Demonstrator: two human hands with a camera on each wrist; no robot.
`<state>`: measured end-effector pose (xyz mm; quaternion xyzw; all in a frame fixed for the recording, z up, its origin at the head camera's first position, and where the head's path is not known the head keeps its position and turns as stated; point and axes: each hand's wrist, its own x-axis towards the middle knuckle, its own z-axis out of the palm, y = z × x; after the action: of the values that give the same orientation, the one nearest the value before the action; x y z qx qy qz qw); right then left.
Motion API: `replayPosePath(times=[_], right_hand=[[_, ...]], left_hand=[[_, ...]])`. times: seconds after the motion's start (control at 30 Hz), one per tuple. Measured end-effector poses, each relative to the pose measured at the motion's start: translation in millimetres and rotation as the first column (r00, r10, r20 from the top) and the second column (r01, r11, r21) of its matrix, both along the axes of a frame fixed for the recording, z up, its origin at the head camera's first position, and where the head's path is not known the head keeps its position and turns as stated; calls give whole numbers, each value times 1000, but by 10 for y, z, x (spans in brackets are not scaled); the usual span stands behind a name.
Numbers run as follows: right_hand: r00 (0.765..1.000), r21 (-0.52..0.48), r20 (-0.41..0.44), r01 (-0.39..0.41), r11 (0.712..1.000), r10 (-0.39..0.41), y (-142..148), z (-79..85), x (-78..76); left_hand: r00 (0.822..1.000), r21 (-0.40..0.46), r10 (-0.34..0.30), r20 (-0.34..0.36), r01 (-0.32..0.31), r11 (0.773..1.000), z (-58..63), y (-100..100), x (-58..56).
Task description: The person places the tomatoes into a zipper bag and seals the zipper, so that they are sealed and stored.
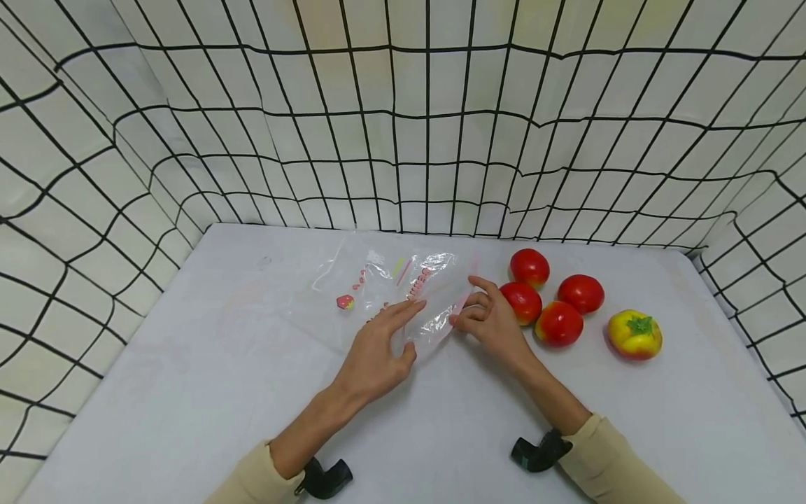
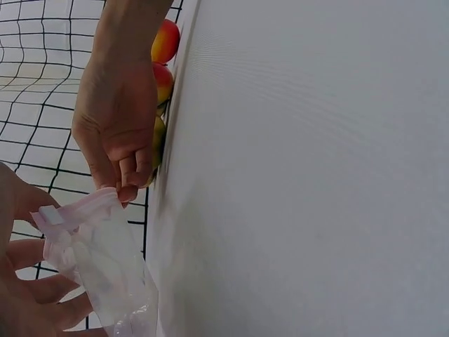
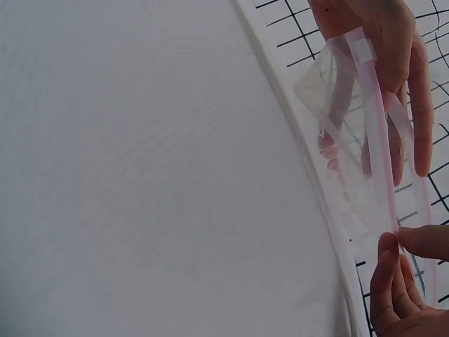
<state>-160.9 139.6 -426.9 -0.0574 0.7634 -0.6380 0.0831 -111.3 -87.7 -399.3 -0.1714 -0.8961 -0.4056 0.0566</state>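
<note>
A clear zip bag (image 1: pixel 434 269) with red lettering and a pink zip strip is held just above the white table. My right hand (image 1: pixel 494 325) pinches the pink edge of its mouth between thumb and fingertips. My left hand (image 1: pixel 378 353) is at the bag's near left side, fingers spread and fairly straight, thumb apart from them. In the right wrist view, the bag's mouth stands parted, with a white slider (image 3: pixel 363 50) at the end near the left hand. More clear plastic with a strawberry print (image 1: pixel 345 302) lies to the left; I cannot tell whether it is a separate bag.
Several red tomato-like fruits, among them a front one (image 1: pixel 559 324) and a back one (image 1: pixel 529 268), cluster right of my right hand. Farther right sits a yellow-red fruit (image 1: pixel 636 339) with a green top. Black netting (image 1: pixel 428 161) over white walls borders the table (image 1: pixel 189 392).
</note>
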Motion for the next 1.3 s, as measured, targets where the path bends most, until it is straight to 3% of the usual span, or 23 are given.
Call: replayPosePath(times=[0.4,0.7,0.93,1.1,1.3], right_hand=[[1000,-26,-23,7,1000,-7,33,-4,28],[1000,-19,3,-1,1000,1,71,-2,24],[1000,5,26,-14,1000,14,101,-13,15],[1000,5,-1,-20,1000,20,99,-13,-1],[1000,79,-27,3,997,-1,104,15,24]], left_hand=[[993,8,30,-115,-29,1000,-54,-31,-47],[992,20,23,-123,-21,1000,-46,-59,-74],[984,27,38,-173,-33,999,-10,-75,-90],[985,9,26,-172,-25,1000,15,-56,-100],[985,-14,37,-166,-40,999,32,-30,-104]])
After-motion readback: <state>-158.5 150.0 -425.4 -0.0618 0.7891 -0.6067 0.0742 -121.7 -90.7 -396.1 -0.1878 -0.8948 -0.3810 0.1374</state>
